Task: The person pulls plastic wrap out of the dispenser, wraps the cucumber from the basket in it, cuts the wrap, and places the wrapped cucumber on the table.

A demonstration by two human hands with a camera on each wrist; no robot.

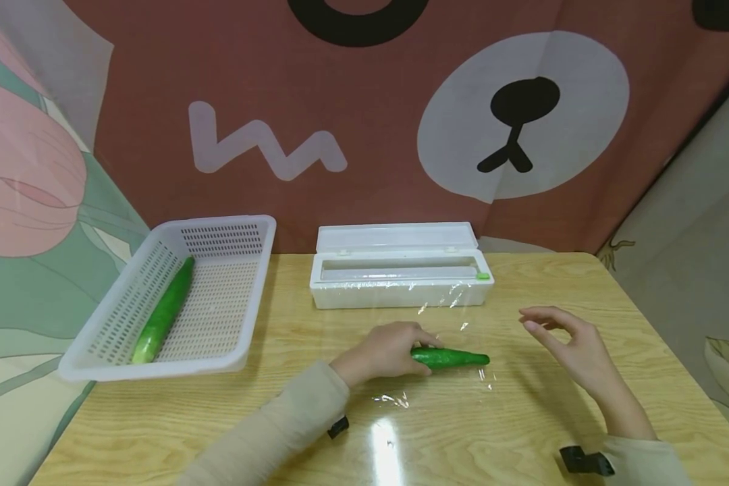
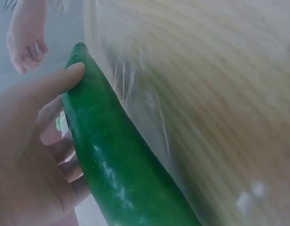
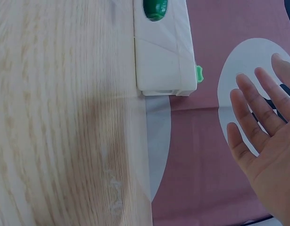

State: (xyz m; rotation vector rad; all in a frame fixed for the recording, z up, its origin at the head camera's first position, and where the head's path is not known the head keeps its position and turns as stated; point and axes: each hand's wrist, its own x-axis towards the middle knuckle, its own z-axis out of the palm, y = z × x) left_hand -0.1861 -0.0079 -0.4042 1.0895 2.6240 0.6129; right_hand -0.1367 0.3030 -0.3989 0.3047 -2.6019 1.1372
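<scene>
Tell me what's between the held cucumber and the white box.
Clear film over the wooden tabletop, given away by its glints in the head view. The left hand, gripping the cucumber, also partly edges into that gap.

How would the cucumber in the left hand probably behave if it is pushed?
The cucumber would probably roll, since it looks rounded, perhaps along a curve because one end tapers. Its shiny surface might feel slippery.
</scene>
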